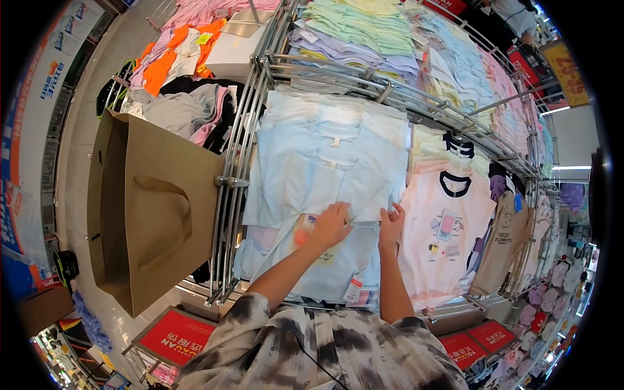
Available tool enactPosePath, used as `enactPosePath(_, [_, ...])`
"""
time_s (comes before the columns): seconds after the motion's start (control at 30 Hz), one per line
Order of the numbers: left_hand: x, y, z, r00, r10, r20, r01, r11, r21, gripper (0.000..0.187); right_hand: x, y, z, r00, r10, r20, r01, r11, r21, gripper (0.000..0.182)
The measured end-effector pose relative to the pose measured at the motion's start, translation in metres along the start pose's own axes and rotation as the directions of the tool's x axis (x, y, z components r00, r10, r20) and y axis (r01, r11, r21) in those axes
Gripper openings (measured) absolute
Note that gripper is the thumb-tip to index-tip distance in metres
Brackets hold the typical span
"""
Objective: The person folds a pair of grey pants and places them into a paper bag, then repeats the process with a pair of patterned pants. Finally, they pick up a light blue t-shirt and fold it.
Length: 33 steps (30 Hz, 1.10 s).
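A light-blue T-shirt lies on top of a layered pile on the metal rack, its neckline toward the far side. My left hand is closed on the lower middle of this shirt, and creases run to the fingers. At the shirt's right lower edge, my right hand pinches the cloth between thumb and fingers. Below my wrists lies another pale-blue shirt with a coloured print, partly covered by my left forearm. A white and red tag rests near its bottom.
A brown paper bag with a handle stands left of the rack's chrome rails. To the right lies a pink T-shirt with a dark collar. Folded green shirts are stacked beyond. Red signs hang low in front.
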State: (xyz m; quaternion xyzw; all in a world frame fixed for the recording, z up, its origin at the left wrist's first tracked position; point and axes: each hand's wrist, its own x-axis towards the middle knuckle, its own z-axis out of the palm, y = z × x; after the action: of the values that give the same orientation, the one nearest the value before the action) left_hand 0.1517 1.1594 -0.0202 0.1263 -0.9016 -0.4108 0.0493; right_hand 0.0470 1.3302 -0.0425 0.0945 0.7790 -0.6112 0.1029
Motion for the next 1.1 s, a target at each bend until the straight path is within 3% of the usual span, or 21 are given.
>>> enactPosePath(0.07, [-0.001, 0.013, 0.005, 0.999, -0.038, 0.006, 0.039, 0.985, -0.171, 0.057, -0.007, -0.035, 0.012, 0.986, 0.068, 0.154, -0.078, 0.995, 0.059, 0.031])
enactPosePath(0.17, [0.000, 0.027, 0.016, 0.978, -0.207, -0.001, 0.202, 0.954, -0.221, 0.051, -0.007, -0.069, 0.028, 0.928, 0.091, 0.362, -0.116, 0.992, 0.047, 0.024])
enactPosePath(0.27, [0.003, 0.017, 0.030, 0.890, -0.440, 0.124, 0.457, 0.862, -0.218, 0.033, 0.000, -0.083, 0.047, 0.872, 0.112, 0.477, -0.142, 0.990, 0.026, 0.019])
enactPosePath(0.37, [0.001, 0.008, 0.033, 0.868, -0.496, -0.033, 0.451, 0.813, -0.367, 0.025, 0.006, -0.097, 0.067, 0.819, 0.169, 0.548, -0.220, 0.975, 0.028, 0.020])
enactPosePath(0.6, [-0.003, -0.020, 0.009, 0.801, -0.598, -0.005, 0.521, 0.702, -0.486, 0.022, 0.041, -0.071, 0.117, 0.763, 0.246, 0.598, -0.247, 0.966, -0.082, 0.023])
enactPosePath(0.77, [0.001, -0.042, 0.013, 0.779, -0.625, -0.051, 0.512, 0.680, -0.524, 0.022, 0.051, -0.064, 0.143, 0.797, 0.252, 0.549, -0.220, 0.967, -0.125, 0.021])
enactPosePath(0.87, [0.003, -0.051, 0.007, 0.766, -0.642, 0.035, 0.559, 0.637, -0.531, 0.027, 0.055, -0.062, 0.154, 0.766, 0.283, 0.578, -0.287, 0.954, -0.087, 0.026])
enactPosePath(1.0, [-0.012, -0.048, -0.007, 0.812, -0.577, -0.084, 0.498, 0.761, -0.416, 0.042, 0.050, -0.075, 0.147, 0.703, 0.327, 0.631, -0.352, 0.932, -0.090, 0.037])
enactPosePath(1.07, [-0.035, -0.054, -0.021, 0.853, -0.504, -0.135, 0.453, 0.844, -0.286, 0.051, 0.041, -0.087, 0.121, 0.720, 0.241, 0.651, -0.286, 0.957, -0.037, 0.039])
enactPosePath(1.1, [-0.044, -0.035, -0.049, 0.836, -0.539, -0.098, 0.494, 0.819, -0.291, 0.049, 0.036, -0.090, 0.103, 0.726, 0.197, 0.659, -0.253, 0.967, -0.011, 0.040])
